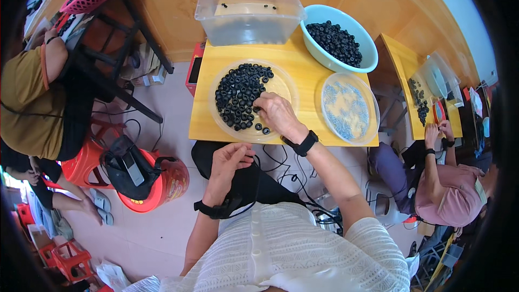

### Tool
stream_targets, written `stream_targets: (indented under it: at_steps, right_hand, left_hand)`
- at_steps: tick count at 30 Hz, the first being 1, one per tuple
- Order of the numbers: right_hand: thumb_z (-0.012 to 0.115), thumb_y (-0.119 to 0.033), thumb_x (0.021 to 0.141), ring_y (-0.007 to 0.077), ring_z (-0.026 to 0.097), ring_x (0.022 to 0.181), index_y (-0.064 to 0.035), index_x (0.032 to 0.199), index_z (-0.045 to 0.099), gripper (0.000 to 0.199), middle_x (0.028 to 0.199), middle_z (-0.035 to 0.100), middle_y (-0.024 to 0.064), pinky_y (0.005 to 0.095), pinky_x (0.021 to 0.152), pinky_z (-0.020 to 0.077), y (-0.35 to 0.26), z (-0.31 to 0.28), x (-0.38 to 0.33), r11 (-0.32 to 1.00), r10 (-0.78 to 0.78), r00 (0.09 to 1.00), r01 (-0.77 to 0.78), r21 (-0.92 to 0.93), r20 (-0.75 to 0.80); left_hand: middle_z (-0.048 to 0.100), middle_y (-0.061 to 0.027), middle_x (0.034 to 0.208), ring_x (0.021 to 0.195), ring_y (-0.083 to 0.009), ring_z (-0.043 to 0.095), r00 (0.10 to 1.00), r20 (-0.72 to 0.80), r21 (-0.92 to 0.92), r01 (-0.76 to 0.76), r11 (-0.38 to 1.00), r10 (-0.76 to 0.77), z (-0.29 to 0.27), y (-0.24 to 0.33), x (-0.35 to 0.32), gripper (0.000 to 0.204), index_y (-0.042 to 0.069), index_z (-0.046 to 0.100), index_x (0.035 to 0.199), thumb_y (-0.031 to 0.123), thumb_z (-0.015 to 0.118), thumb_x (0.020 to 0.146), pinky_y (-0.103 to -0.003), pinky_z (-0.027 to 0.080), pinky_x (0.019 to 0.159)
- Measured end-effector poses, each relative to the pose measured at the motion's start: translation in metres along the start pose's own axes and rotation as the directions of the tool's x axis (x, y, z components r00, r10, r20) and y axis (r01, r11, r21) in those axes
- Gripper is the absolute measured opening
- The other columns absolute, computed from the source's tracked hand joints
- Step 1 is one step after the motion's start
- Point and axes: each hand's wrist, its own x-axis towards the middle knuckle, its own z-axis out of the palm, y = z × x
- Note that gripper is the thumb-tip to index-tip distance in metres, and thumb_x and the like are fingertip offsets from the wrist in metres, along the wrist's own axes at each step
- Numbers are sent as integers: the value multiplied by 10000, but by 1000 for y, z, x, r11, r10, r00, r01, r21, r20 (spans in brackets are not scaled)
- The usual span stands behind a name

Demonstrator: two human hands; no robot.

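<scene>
Black rubbery-looking rings (238, 96), right hand (277, 113), clear round tray (286, 84)

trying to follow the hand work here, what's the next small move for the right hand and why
Probably pinching up one of the black rings under its fingertips. The right hand rests on the clear round tray, fingers at the edge of the ring pile, while the left hand waits below the table edge, fingers curled and seemingly ready to take a piece. Whether a ring is already gripped cannot be told.
</scene>
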Motion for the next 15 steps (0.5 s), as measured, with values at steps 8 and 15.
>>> stream_targets:
  at_steps: [8,15]
  right_hand:
    - [623,-28,747,197,601,678,7,879,629,137,782,628,94,291,608,485,-25,-12,-25,723,252,945,-328,608,211]
    - [663,-140,797,84,579,612,-4,867,658,153,758,647,36,194,574,471,-49,-30,-64,-36,235,738,-643,765,632]
  left_hand:
    - [621,-85,953,780,-119,603,979,-126,-71,-172,983,162,7,2,2,208,-9,607,1037,41,591,835,-242,513,703]
    - [575,-61,964,766,-112,599,956,40,87,-294,952,292,7,-2,3,252,-22,614,1020,-49,627,770,-225,501,697]
